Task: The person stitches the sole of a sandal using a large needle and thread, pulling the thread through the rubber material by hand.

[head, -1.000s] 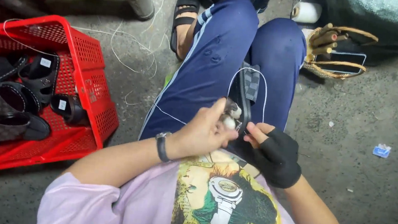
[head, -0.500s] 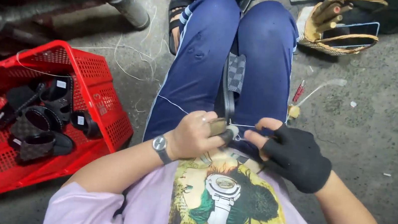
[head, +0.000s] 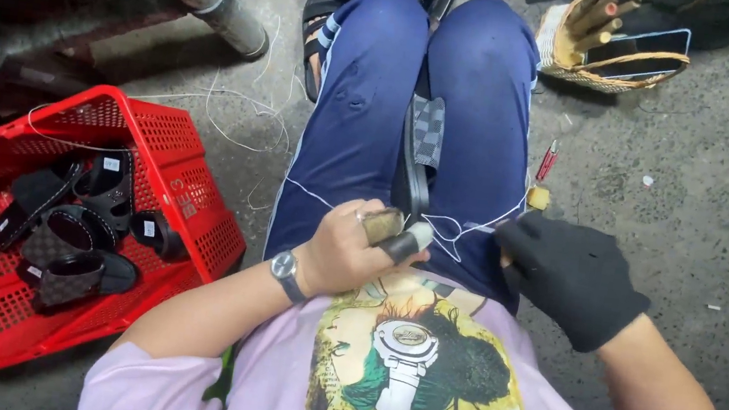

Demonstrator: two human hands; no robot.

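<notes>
sandal (head: 416, 160) is held between the knees | left hand (head: 349, 254) is closed on a small tool (head: 380, 226) just below sandal | gloved right hand (head: 571, 275) is pinching white thread (head: 463, 231), right of sandal | thread is best kept taut, pulled evenly

lilac printed tee, navy trousers, wristwatch (head: 285, 267), black glove (head: 573, 277).

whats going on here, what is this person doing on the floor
A person sits on the concrete floor with a dark sandal held between their knees. The bare left hand grips the sandal's near end, while the black-gloved right hand pulls a thin white thread taut out to the side. Beside them a red plastic crate holds several more dark sandals. A woven basket sits past the right knee.
</notes>
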